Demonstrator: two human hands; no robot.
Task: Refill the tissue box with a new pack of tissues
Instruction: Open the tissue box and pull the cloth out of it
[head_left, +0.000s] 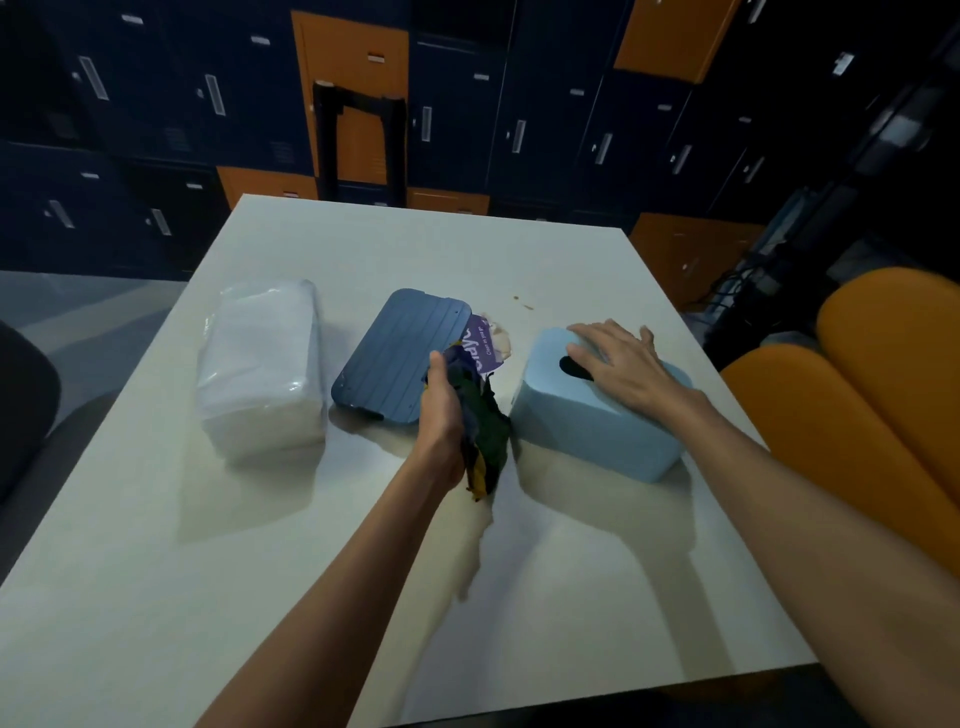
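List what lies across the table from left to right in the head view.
Wrapped tissue pack → dark blue panel lying flat → left hand gripping a crumpled wrapper → light blue tissue box with the right hand resting on top.

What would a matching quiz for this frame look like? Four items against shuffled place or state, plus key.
Items:
1. new tissue pack
2. dark blue ribbed cover
3. crumpled wrapper
4. light blue tissue box

Place or state:
A. under the flat right hand
B. gripped in the left hand
C. lying flat, between pack and box
D. clear-wrapped, leftmost, untouched

Pairs: 1-D, 2-C, 3-B, 4-A
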